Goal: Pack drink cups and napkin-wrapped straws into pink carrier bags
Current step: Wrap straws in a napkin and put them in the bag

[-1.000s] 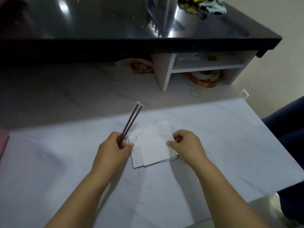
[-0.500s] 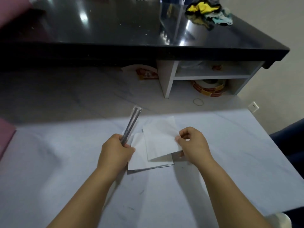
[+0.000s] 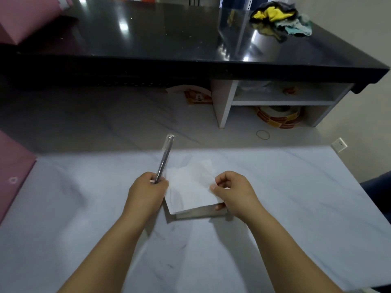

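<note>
My left hand (image 3: pixel 147 192) grips dark straws in clear wrapping (image 3: pixel 164 158), which point up and away from me. A white napkin (image 3: pixel 190 185) is lifted off the marble counter (image 3: pixel 84 208). My right hand (image 3: pixel 233 192) pinches the napkin's right edge, thumb on top. The napkin's left edge touches my left hand. Its underside casts a shadow on the counter. A pink carrier bag (image 3: pixel 12 176) lies at the left edge, and another pink bag (image 3: pixel 27 20) stands on the black shelf at top left. No drink cups are in view.
A raised black glossy shelf (image 3: pixel 190 49) spans the back, with a clear box (image 3: pixel 234 32) and crumpled cloths (image 3: pixel 281 20) on it. Under it are a sticker roll (image 3: pixel 279 118) and printed paper (image 3: pixel 196 96). A rubber band (image 3: pixel 263 134) lies nearby. The counter's right edge drops off.
My right hand has lifted the napkin's right side higher off the counter. The straws in my left hand have tilted more upright. My view has tipped upward.
</note>
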### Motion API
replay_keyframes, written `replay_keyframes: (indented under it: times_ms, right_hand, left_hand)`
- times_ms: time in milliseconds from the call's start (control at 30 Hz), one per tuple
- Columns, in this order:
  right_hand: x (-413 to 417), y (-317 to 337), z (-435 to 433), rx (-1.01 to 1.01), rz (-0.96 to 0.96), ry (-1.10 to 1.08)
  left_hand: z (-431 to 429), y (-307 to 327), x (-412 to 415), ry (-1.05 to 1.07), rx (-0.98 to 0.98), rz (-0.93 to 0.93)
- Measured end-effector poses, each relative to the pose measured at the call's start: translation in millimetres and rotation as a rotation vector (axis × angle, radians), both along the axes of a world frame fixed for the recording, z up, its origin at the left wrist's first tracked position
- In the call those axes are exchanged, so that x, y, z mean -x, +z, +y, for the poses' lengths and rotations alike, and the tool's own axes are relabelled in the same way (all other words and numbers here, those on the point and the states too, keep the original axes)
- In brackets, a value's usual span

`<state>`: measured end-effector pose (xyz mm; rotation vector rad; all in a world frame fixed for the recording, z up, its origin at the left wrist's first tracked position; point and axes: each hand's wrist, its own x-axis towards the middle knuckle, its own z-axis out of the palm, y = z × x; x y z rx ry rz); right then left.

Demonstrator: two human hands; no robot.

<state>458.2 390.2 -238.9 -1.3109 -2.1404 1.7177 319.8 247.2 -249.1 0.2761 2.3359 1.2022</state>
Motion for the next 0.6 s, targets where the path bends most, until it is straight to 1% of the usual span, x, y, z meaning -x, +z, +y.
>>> replay_keyframes:
  times_ms: [133, 267, 367, 500, 600]
  right_hand:
    - [1, 1, -2, -0.007, 0.030, 0.011]
    - [2, 1, -4, -0.023, 0.037, 0.032]
    - [1, 1, -4, -0.032, 0.036, 0.049]
    - [2, 1, -5, -0.084, 0.012, 0.084]
    - [2, 1, -7, -0.141, -0.010, 0.092]
  left_hand:
    - [-2, 2, -3, 0.038, -0.064, -0.056]
    - [-7, 6, -7, 0.020, -0.057, -0.020]
    - [-10, 6, -6, 0.020, -0.074, -0.039]
    - [-9, 10, -6, -0.087, -0.065, -0.007]
    - [-9, 21, -7, -0.172, -0.115, 0.058]
